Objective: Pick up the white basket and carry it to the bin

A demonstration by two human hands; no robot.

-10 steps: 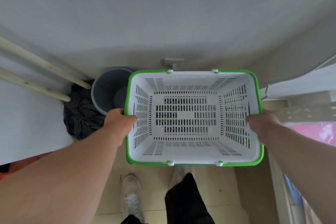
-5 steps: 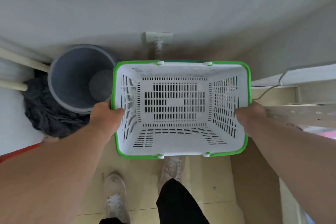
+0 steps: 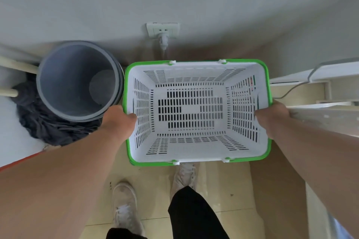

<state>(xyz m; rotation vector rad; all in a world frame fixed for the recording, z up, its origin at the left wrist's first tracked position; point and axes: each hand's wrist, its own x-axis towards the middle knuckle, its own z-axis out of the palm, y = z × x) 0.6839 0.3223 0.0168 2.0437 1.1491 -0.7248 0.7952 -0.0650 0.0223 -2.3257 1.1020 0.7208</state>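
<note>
A white slotted basket (image 3: 196, 75) with a green rim hangs level in front of me, above the floor, and it is empty. My left hand (image 3: 118, 120) grips its left rim with the thumb inside. On the opposite rim my right hand (image 3: 270, 120) holds on the same way. The round grey bin (image 3: 58, 75) stands on the floor just left of the basket, open and empty, its rim nearly touching the basket's left edge.
A grey wall with a white socket (image 3: 163, 29) and a plug faces me. A dark mop head (image 3: 44, 128) with wooden handles (image 3: 11, 91) lies left of the bin. White furniture (image 3: 320, 75) and a cable stand on the right. My shoes (image 3: 124, 205) rest on beige tiles.
The view has tilted down and closed in on the wall. The bin has come fully into sight on the left, beside the basket. Both hands keep their hold.
</note>
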